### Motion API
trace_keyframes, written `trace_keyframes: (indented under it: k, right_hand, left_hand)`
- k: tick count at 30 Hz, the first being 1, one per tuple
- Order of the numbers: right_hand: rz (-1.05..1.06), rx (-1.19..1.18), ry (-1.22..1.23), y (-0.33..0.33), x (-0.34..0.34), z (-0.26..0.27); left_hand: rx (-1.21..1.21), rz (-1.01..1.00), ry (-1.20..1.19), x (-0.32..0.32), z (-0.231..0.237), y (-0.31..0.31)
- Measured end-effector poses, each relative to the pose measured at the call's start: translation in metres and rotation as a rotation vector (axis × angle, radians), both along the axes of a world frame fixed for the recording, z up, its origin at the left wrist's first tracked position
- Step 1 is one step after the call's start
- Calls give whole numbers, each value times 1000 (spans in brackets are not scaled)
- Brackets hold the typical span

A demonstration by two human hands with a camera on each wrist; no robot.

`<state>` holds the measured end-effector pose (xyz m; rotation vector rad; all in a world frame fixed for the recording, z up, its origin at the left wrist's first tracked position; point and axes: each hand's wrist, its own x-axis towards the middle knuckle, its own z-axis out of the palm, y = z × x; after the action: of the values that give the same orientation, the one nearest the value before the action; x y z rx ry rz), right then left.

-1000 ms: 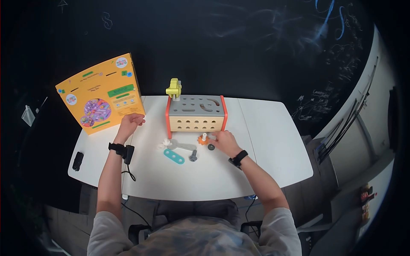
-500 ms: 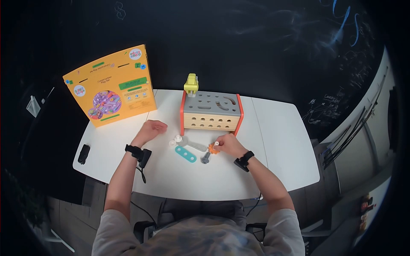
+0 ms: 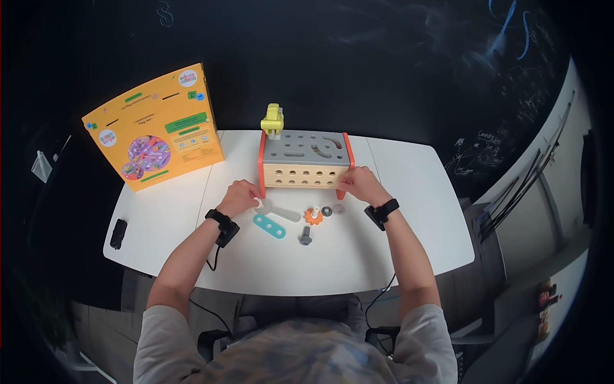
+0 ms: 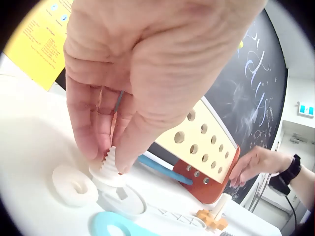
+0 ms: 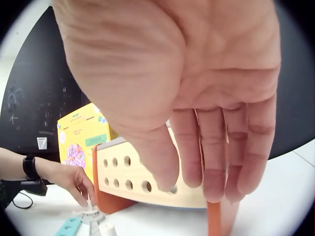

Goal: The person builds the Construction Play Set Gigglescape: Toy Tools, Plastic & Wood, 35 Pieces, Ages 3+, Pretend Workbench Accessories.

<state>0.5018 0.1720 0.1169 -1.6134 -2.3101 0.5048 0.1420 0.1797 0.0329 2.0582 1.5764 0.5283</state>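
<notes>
Left hand [image 3: 240, 197] pinches white toy screw [image 4: 110, 164], likely light, stiff, best held mid-thread; right hand [image 3: 363, 184] empty, fingers extended

Right across the far side swept a huge black wall [image 3: 384, 83], chalk scribbles [image 3: 489, 150] crowding its right, bold blue strokes [image 3: 526, 35] streaking above! Further right, a pale wall [image 3: 555, 150] curved down, dark rods [image 3: 519, 192] slanting along it. Front and centre, the white table [image 3: 307, 275]; nearer, a dark chair [image 3: 210, 344] over grey floor [image 3: 460, 286]!
</notes>
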Motion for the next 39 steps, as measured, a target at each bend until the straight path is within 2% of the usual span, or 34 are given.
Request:
trace_keyframes:
  k: [4,9,12,15,19,21,22,24,28,30,33,35,37,38,39]
  right_hand:
    - [15,-64,-85,-13,15,-16]
    - [107,9,7,-16,27,-75]
    - [107,-111,43,-13,20,-85]
    - [135,-157,-31,-20,4,-71]
    - [180,-176,-116,-21,-8,-61]
    - [203,-32,16,-24,-12,-59]
    - [203,-32,14,-24,-15,-60]
    - [249,24,112,-23,-23,-60]
    - [293,-33,61,-27,-37,-53]
    - [343,47,-11,-27,-46,-59]
    - [292,90,80,-31,-53,-57]
    - [280,88,147,-32,-61,-53]
    - [256,84,211,-35,-70,-47]
    - [271,14,300,-35,-77,-43]
    - [283,-56,389,-37,-83,-40]
  left_hand:
    - [-11,35,-59,-1,8,-3]
    - [-105,62,-242,-15,20,-3]
    - [-166,82,-149,-21,31,-10]
    - [-156,-12,-29,-26,35,-23]
    - [-290,-31,-68,-26,35,-34]
    - [-306,-30,5,-24,38,-38]
    - [-306,-30,3,-24,35,-39]
    - [-180,-73,17,-25,28,-40]
    - [-243,-89,39,-23,22,-35]
    - [-242,-119,93,-23,24,-38]
    - [-223,-126,94,-21,25,-39]
    - [-221,-128,66,-17,33,-40]
    - [-305,-152,-96,-12,42,-40]
    - [-307,-154,-98,-10,46,-42]
    - [-235,-154,-219,-8,50,-43]
